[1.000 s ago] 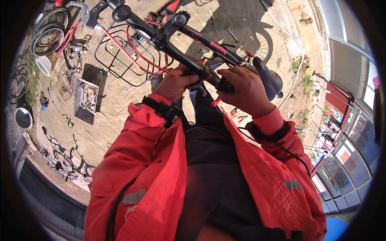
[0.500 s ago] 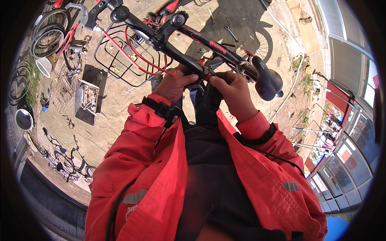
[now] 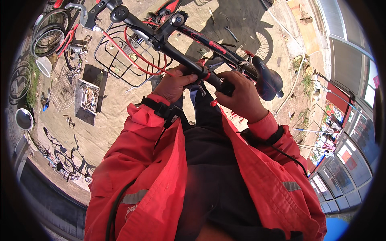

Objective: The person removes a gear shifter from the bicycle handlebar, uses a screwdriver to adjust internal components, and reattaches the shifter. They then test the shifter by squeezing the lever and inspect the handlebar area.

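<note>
A black bicycle handlebar [image 3: 171,51] crosses from the upper left toward the middle, with a stem, a silver brake lever [image 3: 83,15] and red cables [image 3: 140,68]. My left hand [image 3: 173,85] is closed on the bar just left of a red ring [image 3: 206,75], beside a hanging cable. My right hand [image 3: 238,94] is closed round the black end piece of the bar, which its fingers partly hide. Behind them lie the black-and-red frame [image 3: 207,45] and a black saddle [image 3: 268,82]. A black wire basket [image 3: 116,62] shows beyond the bar.
On the concrete ground [image 3: 108,140] are bicycle wheels [image 3: 46,38], a metal toolbox [image 3: 86,98], a wrench [image 3: 231,33] and a leaning bicycle [image 3: 66,162] at the lower left. A glass-fronted building [image 3: 352,158] with long poles against it lines the right.
My right hand has shifted on the bar's end, moving left toward the red ring and then back right. The saddle swung into fuller view. My left hand stays in place.
</note>
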